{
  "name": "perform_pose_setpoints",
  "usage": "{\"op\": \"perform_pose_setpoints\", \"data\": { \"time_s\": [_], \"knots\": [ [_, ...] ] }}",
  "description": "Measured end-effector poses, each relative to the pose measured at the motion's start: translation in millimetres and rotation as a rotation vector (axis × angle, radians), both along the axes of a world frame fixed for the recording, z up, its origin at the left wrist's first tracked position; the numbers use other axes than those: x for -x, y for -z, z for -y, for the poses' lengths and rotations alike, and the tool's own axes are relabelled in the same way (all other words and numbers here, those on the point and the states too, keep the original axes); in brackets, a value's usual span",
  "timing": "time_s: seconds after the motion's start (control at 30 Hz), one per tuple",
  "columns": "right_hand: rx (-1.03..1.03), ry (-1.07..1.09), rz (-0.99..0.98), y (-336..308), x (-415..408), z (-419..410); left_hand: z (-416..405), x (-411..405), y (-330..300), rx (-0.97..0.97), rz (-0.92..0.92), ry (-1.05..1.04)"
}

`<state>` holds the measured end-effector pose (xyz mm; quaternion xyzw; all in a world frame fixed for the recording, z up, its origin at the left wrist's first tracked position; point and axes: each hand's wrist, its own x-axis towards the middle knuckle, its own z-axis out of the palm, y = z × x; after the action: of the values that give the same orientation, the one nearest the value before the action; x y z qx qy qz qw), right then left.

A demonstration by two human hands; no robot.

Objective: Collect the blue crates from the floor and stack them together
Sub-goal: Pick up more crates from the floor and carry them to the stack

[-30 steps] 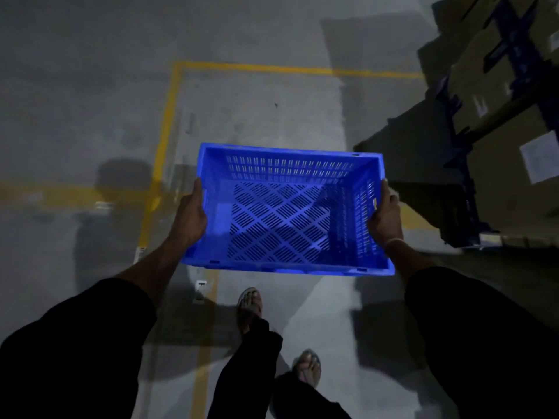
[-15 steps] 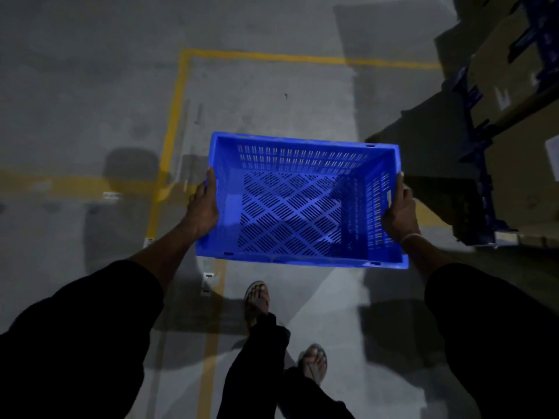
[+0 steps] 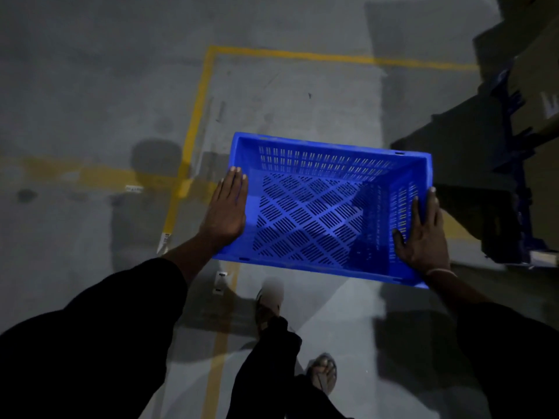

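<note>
The left hand (image 3: pixel 226 211) lies flat and open against the outside of the blue crate (image 3: pixel 320 207) at its left short wall, fingers straight and together, pointing away from the person, with the palm pressed to the rim. The right hand (image 3: pixel 423 237) is spread open on the opposite short wall, the thumb reaching inside over the slotted side while the fingers run along the top edge — a thin band sits at that wrist. Neither hand curls under the rim; the crate is pinched between the two flat palms.

The crate is empty (its lattice bottom and slotted walls are plain to see) and is held above the floor (image 3: pixel 90 101), slightly tilted, in front of the person's legs. Below it two sandalled feet (image 3: pixel 323 373) stand on grey concrete, one ahead of the other.

Yellow floor lines (image 3: pixel 193 122) form a corner to the crate's far left, and one strip runs down beneath its left end. At the right edge stand dim cardboard boxes (image 3: pixel 538 71) on a dark blue frame — details there are too dark to tell.
</note>
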<state>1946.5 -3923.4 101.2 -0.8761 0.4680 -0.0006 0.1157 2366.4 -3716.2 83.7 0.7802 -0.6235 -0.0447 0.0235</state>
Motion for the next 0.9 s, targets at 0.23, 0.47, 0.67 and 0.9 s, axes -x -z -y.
{"op": "perform_pose_setpoints", "data": {
  "time_s": [0.23, 0.47, 0.67, 0.9],
  "knots": [
    [-0.026, 0.028, 0.01, -2.6, -0.4, 3.2, 3.1, -6.7, -0.3, 0.004, -0.038, 0.091],
    [-0.248, 0.052, -0.204, -31.7, 1.9, 11.5, 15.6, 4.9, -37.5, -0.444, -0.099, -0.067],
    [-0.359, 0.165, -0.051, -136.7, 6.8, -49.1, -3.2, 82.7, -133.9, -0.43, -0.403, 0.008],
    [-0.384, 0.367, 0.149, -248.6, 49.4, -135.5, -45.9, 162.4, -252.2, -0.362, -0.725, 0.066]
  ]
}}
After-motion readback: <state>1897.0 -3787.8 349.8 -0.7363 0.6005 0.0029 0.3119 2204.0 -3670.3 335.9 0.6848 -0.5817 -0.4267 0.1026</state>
